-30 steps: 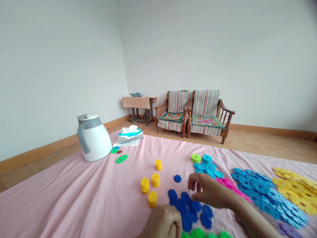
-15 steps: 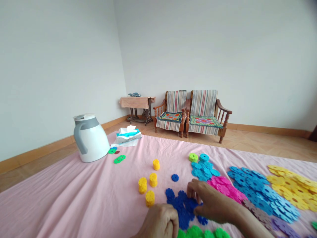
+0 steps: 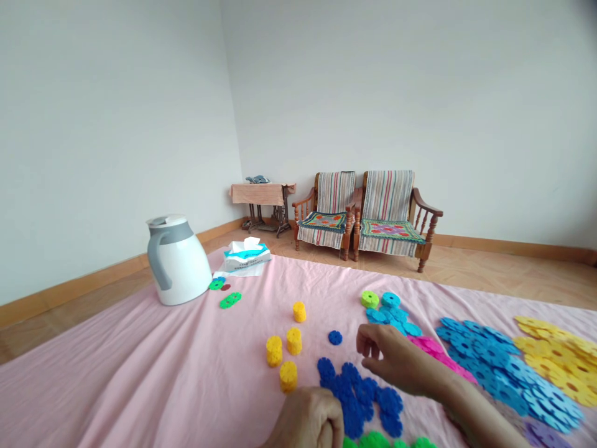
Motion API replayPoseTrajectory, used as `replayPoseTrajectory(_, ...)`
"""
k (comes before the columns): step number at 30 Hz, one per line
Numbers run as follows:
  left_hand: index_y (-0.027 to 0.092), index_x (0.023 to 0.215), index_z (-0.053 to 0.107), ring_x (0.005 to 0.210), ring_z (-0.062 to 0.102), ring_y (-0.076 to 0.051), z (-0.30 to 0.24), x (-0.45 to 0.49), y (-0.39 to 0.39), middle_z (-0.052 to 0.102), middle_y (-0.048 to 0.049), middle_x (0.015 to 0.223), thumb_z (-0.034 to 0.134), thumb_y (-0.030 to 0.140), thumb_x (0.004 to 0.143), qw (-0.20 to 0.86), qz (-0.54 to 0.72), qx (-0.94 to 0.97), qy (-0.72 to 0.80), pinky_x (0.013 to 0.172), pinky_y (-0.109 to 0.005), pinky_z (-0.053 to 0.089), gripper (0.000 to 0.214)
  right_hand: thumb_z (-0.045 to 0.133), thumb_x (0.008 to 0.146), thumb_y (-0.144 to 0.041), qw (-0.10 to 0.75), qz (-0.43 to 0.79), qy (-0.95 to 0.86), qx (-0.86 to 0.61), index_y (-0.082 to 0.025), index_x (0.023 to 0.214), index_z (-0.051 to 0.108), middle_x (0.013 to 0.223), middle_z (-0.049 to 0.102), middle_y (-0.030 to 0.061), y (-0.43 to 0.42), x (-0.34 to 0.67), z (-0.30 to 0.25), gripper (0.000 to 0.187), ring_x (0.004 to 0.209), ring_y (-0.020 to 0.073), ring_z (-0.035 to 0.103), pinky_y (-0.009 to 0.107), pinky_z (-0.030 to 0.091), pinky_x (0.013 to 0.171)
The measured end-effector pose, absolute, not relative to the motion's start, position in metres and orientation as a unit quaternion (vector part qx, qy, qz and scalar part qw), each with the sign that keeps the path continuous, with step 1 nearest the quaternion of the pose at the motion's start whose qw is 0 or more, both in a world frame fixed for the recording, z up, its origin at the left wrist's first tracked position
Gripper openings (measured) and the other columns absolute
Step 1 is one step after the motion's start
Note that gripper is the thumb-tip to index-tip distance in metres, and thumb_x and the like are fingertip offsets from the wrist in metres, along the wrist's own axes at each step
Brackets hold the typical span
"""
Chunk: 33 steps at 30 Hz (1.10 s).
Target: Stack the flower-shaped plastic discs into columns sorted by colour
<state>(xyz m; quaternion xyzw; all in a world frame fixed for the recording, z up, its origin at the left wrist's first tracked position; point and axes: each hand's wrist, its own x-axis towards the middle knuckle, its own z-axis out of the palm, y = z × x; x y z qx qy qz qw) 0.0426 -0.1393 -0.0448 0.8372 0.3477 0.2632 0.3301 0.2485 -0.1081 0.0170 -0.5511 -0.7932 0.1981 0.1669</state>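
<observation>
My left hand is closed in a fist low in the view, at the left edge of a pile of dark blue snowflake discs. Whatever it grips is hidden behind the fingers. Above and to the right of that pile hovers my right hand, its fingers loosely curled. A gap shows between its thumb and fingers, with nothing visible there. One dark blue disc lies alone beyond the pile. Several short yellow disc stacks stand to the left.
Pink cloth covers the surface. Light blue, pink, blue and yellow discs lie rightward; green discs sit nearest me. A white jug and tissue box stand back left, chairs beyond.
My right hand has risen off the dark blue pile, uncovering discs at its right side. My left hand stays closed in nearly the same place. The whole view has shifted slightly.
</observation>
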Motion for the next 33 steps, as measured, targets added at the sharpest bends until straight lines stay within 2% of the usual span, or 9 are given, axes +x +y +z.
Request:
replayPoseTrajectory(4, 0.014, 0.042, 0.05, 0.054, 0.051, -0.008, -0.046, 0.043, -0.138, 0.052, 0.0025, 0.048, 0.035, -0.005, 0.054, 0.323, 0.252, 0.843, 0.349, 0.054, -0.014, 0.034, 0.026, 0.05, 0.063, -0.01, 0.14, 0.219, -0.795, -0.548, -0.018, 0.081, 0.059, 0.084, 0.062, 0.0027, -0.117, 0.253, 0.015, 0.022, 0.077, 0.0146, 0.054, 0.026, 0.039, 0.069)
replayPoseTrajectory(8, 0.014, 0.043, 0.05, 0.056, 0.053, -0.009, -0.045, 0.043, -0.138, 0.053, 0.0017, 0.05, 0.035, -0.005, 0.053, 0.326, 0.241, 0.842, 0.355, 0.056, -0.015, 0.035, 0.026, 0.047, 0.066, -0.009, 0.186, 0.21, -0.802, -0.528, -0.018, 0.089, 0.058, 0.089, 0.06, 0.0029, -0.118, 0.248, 0.0, 0.028, 0.075, 0.0127, 0.055, 0.025, 0.04, 0.071)
replayPoseTrajectory(11, 0.014, 0.043, 0.05, 0.056, 0.052, -0.009, -0.045, 0.043, -0.138, 0.053, 0.0017, 0.05, 0.035, -0.005, 0.053, 0.334, 0.245, 0.839, 0.353, 0.056, -0.016, 0.035, 0.026, 0.047, 0.065, -0.009, 0.188, 0.199, -0.815, -0.511, -0.019, 0.094, 0.059, 0.091, 0.058, 0.0036, -0.117, 0.239, -0.008, 0.033, 0.082, 0.0145, 0.054, 0.026, 0.04, 0.075)
replayPoseTrajectory(19, 0.014, 0.043, 0.051, 0.055, 0.053, -0.009, -0.045, 0.043, -0.139, 0.052, 0.0024, 0.049, 0.036, -0.006, 0.055, 0.335, 0.247, 0.836, 0.358, 0.055, -0.015, 0.035, 0.028, 0.049, 0.065, -0.014, 0.151, 0.165, -0.824, -0.521, -0.017, 0.087, 0.058, 0.093, 0.057, 0.0072, -0.118, 0.227, -0.007, 0.024, 0.086, 0.0179, 0.053, 0.027, 0.039, 0.075)
replayPoseTrajectory(28, 0.014, 0.043, 0.052, 0.055, 0.052, -0.009, -0.045, 0.043, -0.138, 0.053, 0.0023, 0.049, 0.035, -0.007, 0.053, 0.334, 0.246, 0.837, 0.357, 0.056, -0.015, 0.036, 0.028, 0.045, 0.068, -0.015, 0.099, 0.113, -0.824, -0.547, -0.015, 0.09, 0.057, 0.1, 0.057, 0.0133, -0.125, 0.215, -0.003, 0.024, 0.094, 0.024, 0.052, 0.034, 0.04, 0.08)
replayPoseTrajectory(33, 0.014, 0.042, 0.05, 0.055, 0.052, -0.009, -0.045, 0.043, -0.138, 0.052, 0.0025, 0.049, 0.035, -0.006, 0.052, 0.338, 0.242, 0.836, 0.357, 0.056, -0.015, 0.035, 0.027, 0.045, 0.069, -0.015, 0.126, 0.081, -0.822, -0.55, -0.014, 0.089, 0.056, 0.097, 0.056, 0.0128, -0.121, 0.218, -0.006, 0.024, 0.092, 0.0235, 0.053, 0.033, 0.039, 0.08)
